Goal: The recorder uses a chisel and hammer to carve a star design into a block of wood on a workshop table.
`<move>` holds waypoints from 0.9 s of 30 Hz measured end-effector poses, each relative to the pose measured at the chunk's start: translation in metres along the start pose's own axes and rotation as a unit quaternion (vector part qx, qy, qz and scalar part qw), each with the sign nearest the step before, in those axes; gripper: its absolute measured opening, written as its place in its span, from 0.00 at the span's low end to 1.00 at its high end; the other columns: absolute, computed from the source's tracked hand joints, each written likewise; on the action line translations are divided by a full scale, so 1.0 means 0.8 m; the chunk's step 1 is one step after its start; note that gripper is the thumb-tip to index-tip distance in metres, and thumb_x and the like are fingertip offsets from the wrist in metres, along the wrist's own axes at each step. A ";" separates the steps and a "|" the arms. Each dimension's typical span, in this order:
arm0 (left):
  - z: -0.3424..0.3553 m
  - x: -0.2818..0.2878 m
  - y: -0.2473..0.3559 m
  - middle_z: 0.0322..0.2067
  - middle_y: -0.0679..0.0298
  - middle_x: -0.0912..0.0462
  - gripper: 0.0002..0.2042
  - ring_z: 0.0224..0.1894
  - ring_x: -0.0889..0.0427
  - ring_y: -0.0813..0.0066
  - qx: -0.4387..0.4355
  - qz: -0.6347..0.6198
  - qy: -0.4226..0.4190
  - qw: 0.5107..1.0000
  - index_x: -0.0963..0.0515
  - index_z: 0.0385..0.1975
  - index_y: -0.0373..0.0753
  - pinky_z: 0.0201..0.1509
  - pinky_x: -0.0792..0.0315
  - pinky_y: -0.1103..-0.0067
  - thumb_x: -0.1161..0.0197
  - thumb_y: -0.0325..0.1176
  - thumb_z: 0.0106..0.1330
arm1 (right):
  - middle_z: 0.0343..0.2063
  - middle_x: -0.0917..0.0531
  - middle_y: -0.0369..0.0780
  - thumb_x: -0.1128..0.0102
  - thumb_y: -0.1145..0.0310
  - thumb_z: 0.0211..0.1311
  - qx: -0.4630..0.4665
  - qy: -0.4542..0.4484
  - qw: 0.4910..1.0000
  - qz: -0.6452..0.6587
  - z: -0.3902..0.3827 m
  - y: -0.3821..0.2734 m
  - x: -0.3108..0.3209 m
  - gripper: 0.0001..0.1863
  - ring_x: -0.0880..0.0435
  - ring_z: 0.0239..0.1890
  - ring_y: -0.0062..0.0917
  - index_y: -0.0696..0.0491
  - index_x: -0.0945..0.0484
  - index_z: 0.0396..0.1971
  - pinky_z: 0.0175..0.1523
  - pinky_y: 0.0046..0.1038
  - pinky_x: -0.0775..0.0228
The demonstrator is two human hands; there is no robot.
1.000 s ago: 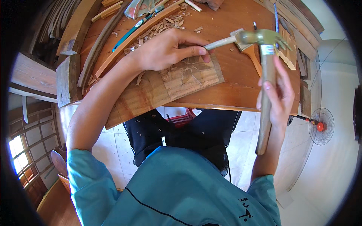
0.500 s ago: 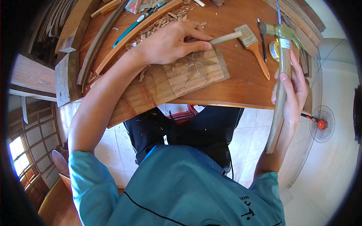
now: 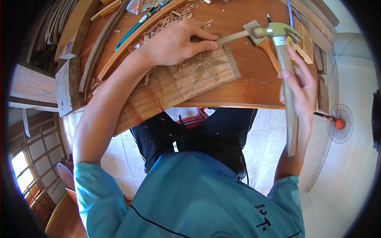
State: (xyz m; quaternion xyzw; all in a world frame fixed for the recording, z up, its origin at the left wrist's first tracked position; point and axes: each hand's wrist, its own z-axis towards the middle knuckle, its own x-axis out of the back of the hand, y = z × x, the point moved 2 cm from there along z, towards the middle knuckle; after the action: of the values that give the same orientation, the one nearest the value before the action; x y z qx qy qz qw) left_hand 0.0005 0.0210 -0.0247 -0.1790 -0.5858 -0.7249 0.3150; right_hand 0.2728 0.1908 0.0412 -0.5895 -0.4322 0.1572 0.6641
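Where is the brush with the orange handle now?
In the head view, the brush lies on the table, right of centre, partly hidden behind the hammer.

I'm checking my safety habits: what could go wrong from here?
The hammer in the right hand is lined up close to the end of the tool in the left hand; an off-centre blow could glance toward that hand. The board overhangs the table's edge with no clamp in view, so it might shift or tip when struck.
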 end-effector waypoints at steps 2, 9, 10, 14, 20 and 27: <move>0.001 -0.003 -0.001 0.38 0.56 0.18 0.17 0.41 0.20 0.66 -0.004 0.002 0.011 1.000 0.15 0.49 0.31 0.46 0.29 0.72 0.35 0.38 0.72 | 0.35 0.17 0.39 0.37 0.74 0.68 0.005 0.038 0.999 0.015 0.005 0.004 0.010 0.32 0.25 0.17 0.15 0.48 0.32 0.72 0.19 0.22 0.30; -0.002 0.007 0.001 0.37 0.55 0.16 0.17 0.40 0.19 0.69 0.019 -0.051 -0.014 0.998 0.15 0.50 0.32 0.45 0.28 0.74 0.34 0.39 0.71 | 0.33 0.19 0.38 0.38 0.74 0.69 -0.002 0.013 1.000 0.010 0.007 0.005 0.013 0.32 0.25 0.16 0.15 0.49 0.32 0.73 0.18 0.21 0.31; -0.003 0.008 -0.001 0.37 0.55 0.16 0.17 0.40 0.19 0.69 0.019 -0.051 -0.013 0.998 0.15 0.50 0.32 0.45 0.28 0.74 0.34 0.39 0.71 | 0.35 0.19 0.38 0.37 0.74 0.68 -0.001 0.047 0.999 0.010 0.010 0.007 0.020 0.33 0.25 0.16 0.15 0.50 0.33 0.73 0.19 0.21 0.31; -0.005 0.011 0.000 0.37 0.57 0.16 0.16 0.39 0.20 0.72 0.038 -0.048 -0.032 0.998 0.15 0.50 0.32 0.43 0.28 0.76 0.33 0.38 0.71 | 0.32 0.19 0.38 0.39 0.74 0.69 -0.001 -0.031 0.999 0.028 -0.005 0.006 -0.018 0.32 0.24 0.16 0.15 0.49 0.33 0.73 0.18 0.20 0.32; -0.005 0.011 0.005 0.34 0.60 0.18 0.17 0.36 0.23 0.74 0.038 -0.048 -0.048 0.997 0.14 0.50 0.32 0.39 0.32 0.75 0.32 0.39 0.70 | 0.32 0.18 0.38 0.37 0.73 0.68 -0.006 0.076 0.996 0.048 -0.008 0.016 -0.009 0.33 0.24 0.16 0.16 0.50 0.32 0.72 0.18 0.21 0.32; -0.003 0.010 -0.003 0.34 0.61 0.21 0.17 0.37 0.24 0.73 0.037 -0.053 -0.060 0.996 0.14 0.49 0.32 0.40 0.35 0.75 0.32 0.39 0.70 | 0.32 0.18 0.40 0.38 0.76 0.68 -0.002 0.090 0.994 0.059 -0.020 0.021 -0.012 0.33 0.24 0.15 0.17 0.50 0.33 0.73 0.18 0.22 0.31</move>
State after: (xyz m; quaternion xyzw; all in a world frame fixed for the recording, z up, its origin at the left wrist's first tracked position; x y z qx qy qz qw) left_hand -0.0067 0.0169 -0.0225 -0.1788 -0.6388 -0.7064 0.2471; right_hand 0.2845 0.1778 0.0234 -0.6270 -0.3359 0.1413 0.6886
